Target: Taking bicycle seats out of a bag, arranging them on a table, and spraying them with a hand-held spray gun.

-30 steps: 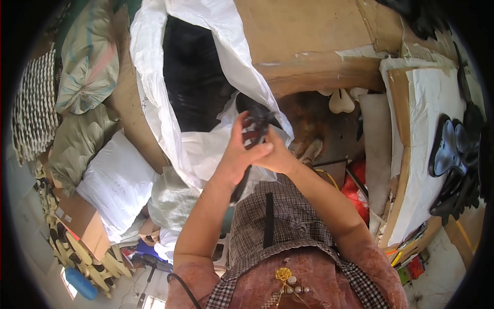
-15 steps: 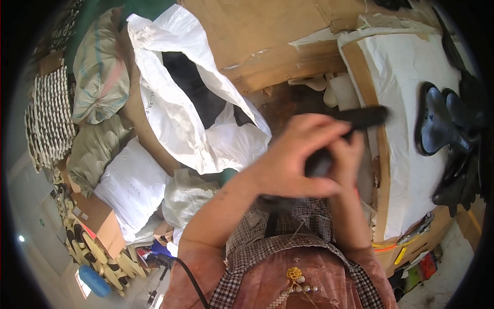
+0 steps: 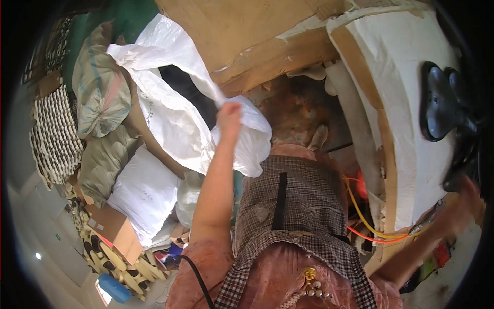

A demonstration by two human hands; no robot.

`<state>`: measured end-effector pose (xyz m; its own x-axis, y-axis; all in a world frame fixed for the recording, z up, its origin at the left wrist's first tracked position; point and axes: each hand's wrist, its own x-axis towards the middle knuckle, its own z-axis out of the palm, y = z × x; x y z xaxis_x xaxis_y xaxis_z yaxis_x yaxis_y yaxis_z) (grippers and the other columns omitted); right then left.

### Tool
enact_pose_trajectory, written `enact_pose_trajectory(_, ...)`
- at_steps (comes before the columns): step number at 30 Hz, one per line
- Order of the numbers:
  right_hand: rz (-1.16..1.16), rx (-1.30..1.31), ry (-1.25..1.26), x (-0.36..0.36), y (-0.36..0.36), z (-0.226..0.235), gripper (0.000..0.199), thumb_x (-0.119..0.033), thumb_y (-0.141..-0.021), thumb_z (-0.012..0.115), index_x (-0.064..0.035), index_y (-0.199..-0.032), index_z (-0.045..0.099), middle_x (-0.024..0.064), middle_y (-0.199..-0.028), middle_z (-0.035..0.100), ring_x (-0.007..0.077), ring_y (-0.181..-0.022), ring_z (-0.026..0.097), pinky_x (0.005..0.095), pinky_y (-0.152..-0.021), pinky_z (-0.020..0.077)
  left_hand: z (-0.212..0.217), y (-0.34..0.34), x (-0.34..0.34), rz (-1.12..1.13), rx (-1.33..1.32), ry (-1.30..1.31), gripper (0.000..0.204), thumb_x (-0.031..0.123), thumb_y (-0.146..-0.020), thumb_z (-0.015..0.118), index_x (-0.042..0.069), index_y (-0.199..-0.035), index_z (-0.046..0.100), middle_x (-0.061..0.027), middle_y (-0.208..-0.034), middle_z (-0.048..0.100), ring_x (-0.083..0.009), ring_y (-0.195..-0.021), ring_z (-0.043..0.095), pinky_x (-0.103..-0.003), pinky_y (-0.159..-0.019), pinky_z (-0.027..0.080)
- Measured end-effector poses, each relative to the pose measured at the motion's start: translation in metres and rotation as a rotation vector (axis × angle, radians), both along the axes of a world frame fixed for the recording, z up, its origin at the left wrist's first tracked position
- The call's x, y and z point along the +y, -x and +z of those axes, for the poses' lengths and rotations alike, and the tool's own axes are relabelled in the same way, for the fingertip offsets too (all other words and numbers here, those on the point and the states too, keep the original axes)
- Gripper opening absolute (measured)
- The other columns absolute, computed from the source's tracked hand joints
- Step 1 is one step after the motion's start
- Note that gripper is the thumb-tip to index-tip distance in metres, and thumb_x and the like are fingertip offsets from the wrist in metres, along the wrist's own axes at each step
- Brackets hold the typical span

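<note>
My left hand (image 3: 230, 117) is closed on the near right rim of a large white woven sack (image 3: 170, 123). The sack's mouth gapes, and dark material (image 3: 191, 92) shows inside. Far to the right, my right hand (image 3: 467, 198) is blurred by motion beside a dark pile at the edge of the white-covered bench. Its fingers cannot be made out. On that bench lies a glossy black piece shaped like a bicycle saddle (image 3: 441, 105), with more black pieces around it, partly lost in the dark rim of the picture.
Filled sacks, one greenish (image 3: 103, 95) and one white (image 3: 144, 188), stand at the left. A stack of pale and dark pieces (image 3: 56, 134) rises behind them. Brown cardboard (image 3: 247, 31) spans the far side. Orange and yellow hoses (image 3: 378, 238) hang by the white-covered bench (image 3: 406, 103).
My hands were together, holding a blurred black object; it is no longer in view in them. My left hand has moved to the sack's rim, my right hand far right.
</note>
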<state>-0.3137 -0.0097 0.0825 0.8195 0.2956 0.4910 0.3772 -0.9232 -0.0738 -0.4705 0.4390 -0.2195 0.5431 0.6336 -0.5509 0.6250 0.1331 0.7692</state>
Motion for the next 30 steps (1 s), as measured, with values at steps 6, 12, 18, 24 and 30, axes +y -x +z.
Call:
enact_pose_trajectory(6, 0.844, 1.395, -0.928, 0.359, 0.169, -0.247, 0.027, -0.002, -0.08, 0.055, -0.0017, -0.106, 0.059, 0.0153, -0.1, 0.061, 0.0272, -0.096, 0.06, 0.0356, -0.08, 0.0488, -0.043, 0.173, 0.137, 0.811, 0.119, -0.022, 0.029, -0.002, -0.07, 0.048, 0.001, -0.097, 0.057, -0.0108, -0.087, 0.059, -0.0234, -0.08, 0.059, -0.031, -0.068, 0.049)
enact_pose_trajectory(12, 1.051, 1.755, -0.042, 0.547, 0.251, -0.357, 0.032, 0.0, -0.07, 0.05, -0.0034, -0.1, 0.063, 0.0204, -0.098, 0.062, 0.0337, -0.095, 0.059, 0.0379, -0.087, 0.0454, -0.01, 0.189, 0.18, 0.912, -0.226, 0.19, 0.051, 0.002, -0.074, 0.048, -0.001, -0.125, 0.038, -0.0136, -0.111, 0.05, -0.0279, -0.097, 0.055, -0.036, -0.088, 0.046)
enact_pose_trajectory(18, 0.81, 0.95, 0.068, 0.532, 0.2, -0.496, 0.043, -0.012, -0.083, 0.045, 0.0012, -0.124, 0.048, 0.0211, -0.115, 0.058, 0.0275, -0.11, 0.055, 0.0382, -0.094, 0.0434, 0.018, 0.195, 0.199, 0.986, -0.03, -0.17, 0.055, 0.019, -0.085, 0.049, -0.002, -0.131, 0.029, -0.0154, -0.129, 0.034, -0.0341, -0.113, 0.044, -0.045, -0.095, 0.041)
enact_pose_trajectory(24, 0.816, 1.137, -0.035, 0.563, 0.217, -0.517, 0.056, -0.007, -0.077, 0.053, -0.0009, -0.13, 0.039, 0.0241, -0.128, 0.046, 0.0307, -0.123, 0.041, 0.0372, -0.104, 0.0328, -0.056, 0.131, 0.19, 0.702, -0.207, 0.078, 0.038, -0.01, -0.076, 0.053, -0.002, -0.113, 0.057, -0.0104, -0.11, 0.058, -0.0186, -0.101, 0.054, -0.028, -0.086, 0.046)
enact_pose_trajectory(30, 0.709, 1.366, 0.043, 0.588, 0.201, -0.565, 0.079, -0.033, -0.082, 0.057, -0.0026, -0.142, 0.016, 0.0183, -0.147, 0.018, 0.0354, -0.135, 0.017, 0.0419, -0.112, 0.0167, -0.116, 0.14, 0.215, -0.184, 0.392, -0.406, 0.045, 0.019, -0.082, 0.056, -0.004, -0.12, 0.051, -0.0244, -0.119, 0.054, -0.0401, -0.108, 0.052, -0.037, -0.095, 0.04)
